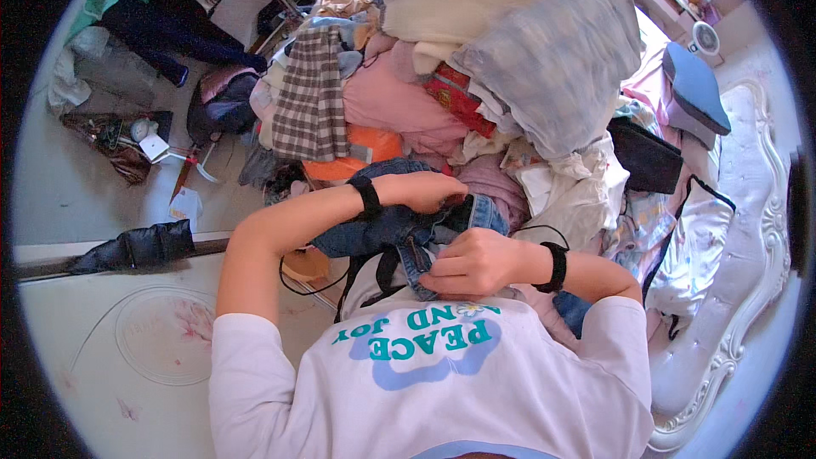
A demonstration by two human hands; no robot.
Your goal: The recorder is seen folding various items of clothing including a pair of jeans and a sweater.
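A pair of blue jeans (357,236) is bunched up close to my chest, its waistband and fly facing up. My left hand (429,191) is closed on the far side of the waistband, its fingertips partly hidden in the denim. Nearer to me, my right hand (472,263) pinches the waistband's front edge beside the zip, fingers bent. Dark bands circle both wrists. The legs of the jeans are mostly hidden by my arms and the folds.
A large heap of clothes (399,102) rises beyond my hands, with a checked grey-blue pillow (561,59) on it. On the right stands a white tufted headboard (748,229) with a carved frame. Bags and small items (140,140) lie on the floor at left.
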